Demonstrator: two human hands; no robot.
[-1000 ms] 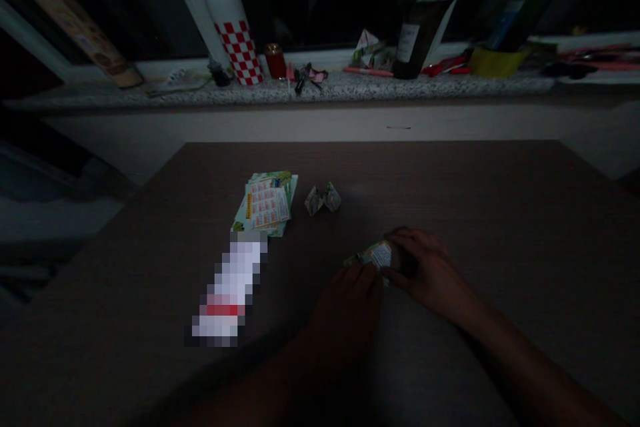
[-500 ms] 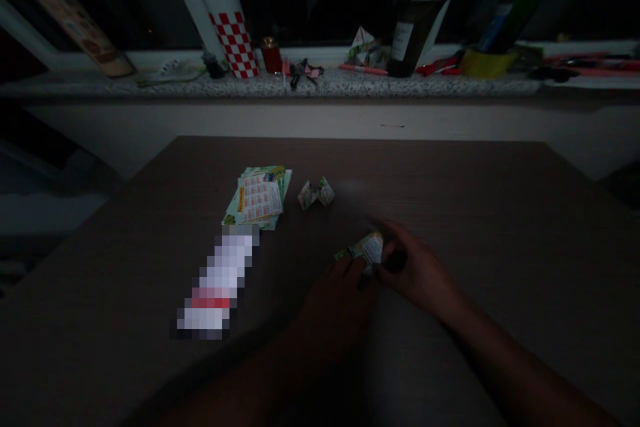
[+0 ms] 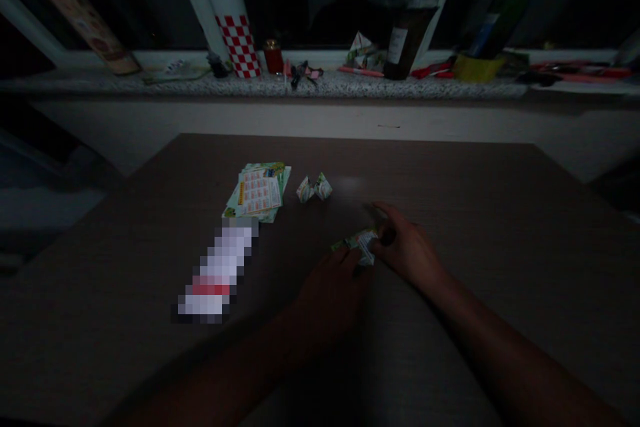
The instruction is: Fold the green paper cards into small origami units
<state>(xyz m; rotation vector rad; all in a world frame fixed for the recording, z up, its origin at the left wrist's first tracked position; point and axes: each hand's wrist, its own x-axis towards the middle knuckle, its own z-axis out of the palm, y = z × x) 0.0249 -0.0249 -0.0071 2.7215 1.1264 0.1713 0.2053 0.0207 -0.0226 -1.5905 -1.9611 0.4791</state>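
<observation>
A small folded paper point(image 3: 367, 245), green with a white printed patch, lies on the table between my hands. My left hand point(image 3: 334, 287) is over its near left part, the fingers bent down and holding it against the tabletop. At the paper's right edge, my right hand point(image 3: 407, 250) grips it by the thumb and a curled finger, while the index finger reaches out beyond. My left fingers hide part of the sheet, and dim light blurs the exact grip. Farther back stands a folded paper figure point(image 3: 315, 188) with two pointed ends.
To the left lies a stack of green printed leaflets point(image 3: 257, 192), with a pixelated pale object point(image 3: 215, 273) nearer me. Along the granite windowsill point(image 3: 330, 90) stand a red-checked white bottle point(image 3: 239, 40), a dark bottle point(image 3: 400, 47), a red jar point(image 3: 273, 59) and pens.
The folded paper's right part lies lower and flatter than before. My right thumb has come down at its edge. My left hand stays on the paper; the view has shifted slightly.
</observation>
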